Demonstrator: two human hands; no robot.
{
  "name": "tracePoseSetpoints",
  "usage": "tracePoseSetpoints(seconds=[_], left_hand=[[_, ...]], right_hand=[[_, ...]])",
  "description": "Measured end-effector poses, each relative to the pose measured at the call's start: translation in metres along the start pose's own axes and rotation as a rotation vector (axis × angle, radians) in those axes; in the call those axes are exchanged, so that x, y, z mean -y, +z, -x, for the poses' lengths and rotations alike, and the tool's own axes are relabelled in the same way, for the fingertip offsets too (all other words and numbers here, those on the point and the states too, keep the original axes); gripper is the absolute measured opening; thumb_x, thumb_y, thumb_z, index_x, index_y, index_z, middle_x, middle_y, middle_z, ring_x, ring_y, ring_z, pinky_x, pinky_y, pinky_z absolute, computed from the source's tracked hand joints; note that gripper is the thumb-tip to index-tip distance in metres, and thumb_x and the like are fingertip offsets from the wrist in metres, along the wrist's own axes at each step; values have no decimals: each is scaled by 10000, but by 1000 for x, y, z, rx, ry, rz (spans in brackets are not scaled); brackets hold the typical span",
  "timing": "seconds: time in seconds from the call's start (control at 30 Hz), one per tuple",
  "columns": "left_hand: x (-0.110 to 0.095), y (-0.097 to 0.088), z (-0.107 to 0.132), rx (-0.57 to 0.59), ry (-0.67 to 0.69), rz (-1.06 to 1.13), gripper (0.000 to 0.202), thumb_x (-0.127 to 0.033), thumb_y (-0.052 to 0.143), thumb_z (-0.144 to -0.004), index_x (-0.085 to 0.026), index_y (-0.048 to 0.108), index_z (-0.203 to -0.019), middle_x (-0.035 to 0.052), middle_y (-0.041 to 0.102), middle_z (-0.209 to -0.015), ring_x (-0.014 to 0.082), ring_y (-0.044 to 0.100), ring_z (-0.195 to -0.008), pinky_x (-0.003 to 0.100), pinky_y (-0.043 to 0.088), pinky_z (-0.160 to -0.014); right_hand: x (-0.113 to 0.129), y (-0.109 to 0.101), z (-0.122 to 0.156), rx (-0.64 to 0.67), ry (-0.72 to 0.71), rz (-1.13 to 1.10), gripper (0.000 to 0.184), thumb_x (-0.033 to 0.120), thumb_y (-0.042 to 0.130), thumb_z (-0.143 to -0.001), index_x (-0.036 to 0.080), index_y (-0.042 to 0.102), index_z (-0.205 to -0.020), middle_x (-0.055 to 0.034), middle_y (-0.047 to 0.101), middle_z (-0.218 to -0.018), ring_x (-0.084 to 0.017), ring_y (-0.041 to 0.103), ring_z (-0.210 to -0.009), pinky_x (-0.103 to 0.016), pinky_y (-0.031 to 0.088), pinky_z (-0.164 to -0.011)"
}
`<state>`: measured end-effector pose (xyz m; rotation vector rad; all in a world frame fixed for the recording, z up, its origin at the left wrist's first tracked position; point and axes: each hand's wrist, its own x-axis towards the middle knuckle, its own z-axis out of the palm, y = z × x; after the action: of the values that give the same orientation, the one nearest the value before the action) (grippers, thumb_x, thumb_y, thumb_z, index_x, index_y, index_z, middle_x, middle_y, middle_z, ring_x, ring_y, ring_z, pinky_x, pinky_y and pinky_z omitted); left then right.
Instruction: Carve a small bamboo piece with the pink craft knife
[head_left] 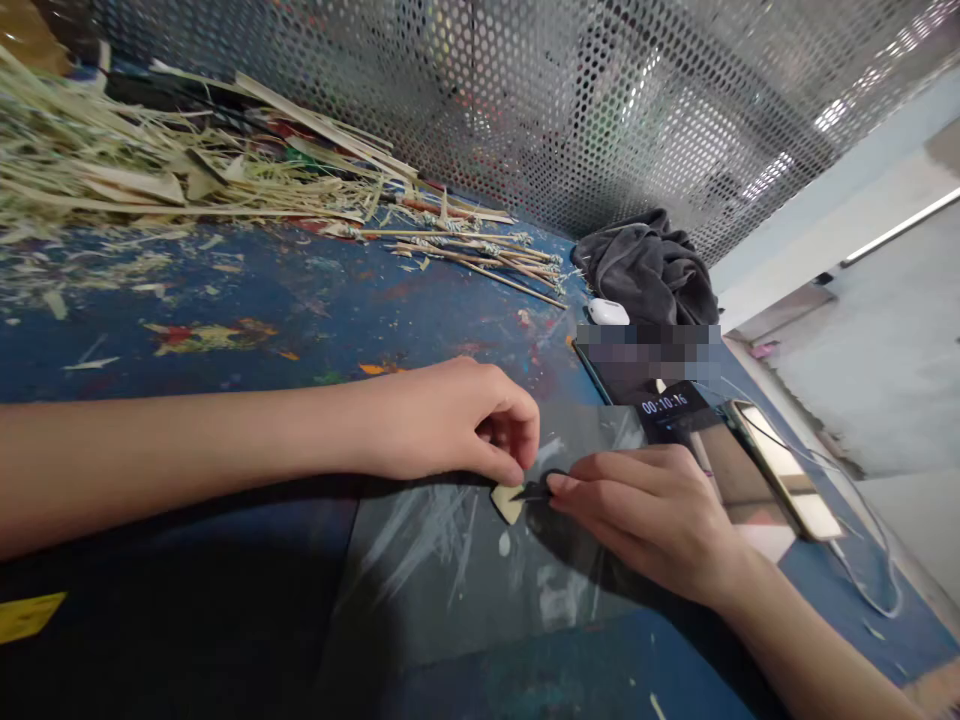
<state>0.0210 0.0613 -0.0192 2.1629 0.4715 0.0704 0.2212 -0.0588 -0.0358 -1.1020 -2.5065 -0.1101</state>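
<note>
A small pale leaf-shaped piece [508,505] lies over a dark, scratched mat [450,570]. The curled fingers of my left hand [450,420] close at the piece's upper edge, thumb and fingertip pressed together there. From the right, my right hand [652,510] pinches a small black pointed tool [534,491], its tip touching the pale piece. Most of the tool is hidden by my fingers, so its kind is unclear. Just below the piece, a whitish spot [504,544] shows on the mat.
Straw-like strips [150,160] and thin sticks with tied ends [487,262] lie at the back of the blue table [315,300], before a perforated metal panel [487,100]. A grey cloth [649,265], white earbud case [607,312], phone with timer [667,425] and cabled phone [784,470] are right.
</note>
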Motion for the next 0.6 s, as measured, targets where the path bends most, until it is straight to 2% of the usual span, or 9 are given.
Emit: tracePoseSetpoints(seconds=[0.17,0.43,0.6], left_hand=[[-4,-3,1,38,-37,30,22,-180,697,-774,-183,695,-795,-66,629,-677,64,557,-640,171,373,-594],[-3,1,3,3,-33,42,5,-188,690,-772,-187,693,-776,-68,653,-696,67,552,-647,176,381,-600],[-4,0,2,-14,-38,32,14,-188,704,-760,-186,698,-772,-64,637,-673,65,547,-632,167,375,-589]], right_hand=[[-1,1,-1,-34,4,11,166,148,567,-939,128,680,-819,-29,696,-719,-83,605,-550,-225,378,-503],[-2,6,1,43,-99,-10,238,161,550,-947,146,647,-730,11,596,-594,-89,434,-463,-294,276,-459],[-2,7,2,-60,-114,86,122,146,608,-910,151,637,-792,0,665,-678,-95,441,-487,-293,267,-457]])
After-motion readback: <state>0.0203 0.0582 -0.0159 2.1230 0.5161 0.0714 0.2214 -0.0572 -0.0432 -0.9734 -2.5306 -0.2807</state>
